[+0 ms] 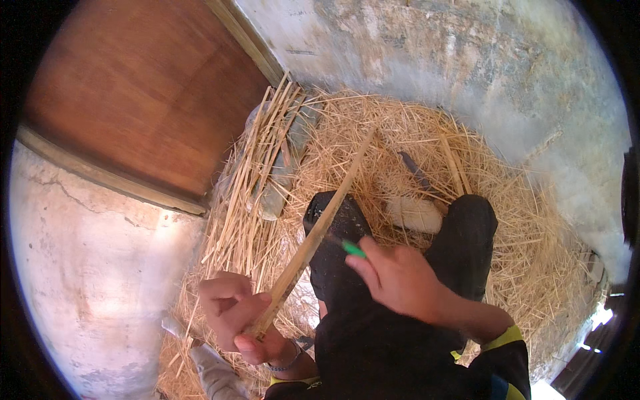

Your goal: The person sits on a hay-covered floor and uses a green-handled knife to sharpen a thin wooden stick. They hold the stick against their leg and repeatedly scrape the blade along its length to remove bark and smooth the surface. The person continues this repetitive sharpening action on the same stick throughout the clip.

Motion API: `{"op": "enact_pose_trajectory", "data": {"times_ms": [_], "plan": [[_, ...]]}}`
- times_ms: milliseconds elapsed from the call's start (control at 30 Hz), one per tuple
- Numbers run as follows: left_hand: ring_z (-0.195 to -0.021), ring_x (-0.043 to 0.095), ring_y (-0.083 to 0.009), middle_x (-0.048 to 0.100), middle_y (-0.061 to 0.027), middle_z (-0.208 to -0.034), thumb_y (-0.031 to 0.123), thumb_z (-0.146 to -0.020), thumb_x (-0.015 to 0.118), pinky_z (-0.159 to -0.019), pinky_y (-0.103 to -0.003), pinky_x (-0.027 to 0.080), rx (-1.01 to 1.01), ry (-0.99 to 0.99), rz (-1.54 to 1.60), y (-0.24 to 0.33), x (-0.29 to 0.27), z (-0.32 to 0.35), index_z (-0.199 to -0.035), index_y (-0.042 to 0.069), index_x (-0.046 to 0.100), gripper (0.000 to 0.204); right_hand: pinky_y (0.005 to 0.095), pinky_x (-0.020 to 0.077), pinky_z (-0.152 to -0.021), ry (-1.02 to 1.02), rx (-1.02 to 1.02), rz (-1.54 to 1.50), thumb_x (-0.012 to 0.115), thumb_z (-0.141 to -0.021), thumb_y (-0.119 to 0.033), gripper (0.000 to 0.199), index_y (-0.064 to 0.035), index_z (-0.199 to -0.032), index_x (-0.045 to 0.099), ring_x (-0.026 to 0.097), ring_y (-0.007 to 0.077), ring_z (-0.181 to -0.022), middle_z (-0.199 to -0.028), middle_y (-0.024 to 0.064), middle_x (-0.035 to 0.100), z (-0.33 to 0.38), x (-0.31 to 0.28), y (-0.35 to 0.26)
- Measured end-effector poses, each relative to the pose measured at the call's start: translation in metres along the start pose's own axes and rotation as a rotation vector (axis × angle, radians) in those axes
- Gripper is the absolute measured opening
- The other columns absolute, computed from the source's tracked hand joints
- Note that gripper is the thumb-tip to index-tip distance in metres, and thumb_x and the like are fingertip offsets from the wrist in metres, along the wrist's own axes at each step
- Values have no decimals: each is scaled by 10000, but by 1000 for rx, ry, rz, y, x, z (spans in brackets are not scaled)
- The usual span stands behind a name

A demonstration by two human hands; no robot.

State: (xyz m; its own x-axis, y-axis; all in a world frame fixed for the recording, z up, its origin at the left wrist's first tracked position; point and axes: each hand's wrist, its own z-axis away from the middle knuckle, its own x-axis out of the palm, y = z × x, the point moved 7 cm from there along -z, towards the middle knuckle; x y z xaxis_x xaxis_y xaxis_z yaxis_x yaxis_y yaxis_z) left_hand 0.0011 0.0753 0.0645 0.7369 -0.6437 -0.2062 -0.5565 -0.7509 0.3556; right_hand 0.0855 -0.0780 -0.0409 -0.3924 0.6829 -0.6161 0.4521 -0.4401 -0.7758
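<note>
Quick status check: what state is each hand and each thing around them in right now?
left hand: shut on the bamboo strip
bamboo strip: held slanted, upper end out over the shavings
right hand: shut on a green-handled tool
green-handled tool: against the strip
bundle of strips: lying by the door
shavings: heaped on the floor

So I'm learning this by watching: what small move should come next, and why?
Probably draw the green-handled tool along the strip, away from the left hand. That hand grips the strip's lower end and angles it up over the knee, while the right hand sets the tool against its middle. The blade itself is hidden.
</note>
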Motion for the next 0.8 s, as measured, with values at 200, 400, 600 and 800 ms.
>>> {"op": "enact_pose_trajectory", "data": {"times_ms": [200, 400, 600, 800], "plan": [[-383, 458, -191, 466, -117, -485, 355, -948, 348, -344, -270, 337, -21, 186, -30, -3, 2, 28, -620, -16, 515, 522, 415, 464, -434, -48, -106, 25, 613, -908, -258, 256, -49, -874, 469, 591, 349, -511, -598, 146, 574, -6, 10, -10], [-377, 421, -179, 466, -106, -493, 311, -952, 352, -354, -292, 322, -39, 244, 75, -8, 1, 26, -610, 4, 492, 480, 410, 471, -426, -146, -227, -4, 590, -921, -295, 280, -42, -850, 495, 603, 339, -508, -599, 153, 588, 6, 5, -47], [-387, 348, -171, 425, -133, -553, 361, -933, 366, -397, -295, 290, -5, 194, 124, -6, 7, 25, -654, 17, 467, 454, 440, 467, -377, -25, -112, 99, 543, -950, -329, 291, -51, -878, 493, 594, 320, -434, -512, 147, 559, -2, 8, -5], [-408, 361, -173, 448, -143, -574, 351, -937, 373, -409, -303, 273, -129, 357, 292, -18, 5, 28, -632, -7, 468, 480, 422, 463, -425, -82, 92, 104, 610, -911, -277, 261, -42, -882, 500, 604, 349, -517, -579, 162, 569, -5, 15, 6]]}}
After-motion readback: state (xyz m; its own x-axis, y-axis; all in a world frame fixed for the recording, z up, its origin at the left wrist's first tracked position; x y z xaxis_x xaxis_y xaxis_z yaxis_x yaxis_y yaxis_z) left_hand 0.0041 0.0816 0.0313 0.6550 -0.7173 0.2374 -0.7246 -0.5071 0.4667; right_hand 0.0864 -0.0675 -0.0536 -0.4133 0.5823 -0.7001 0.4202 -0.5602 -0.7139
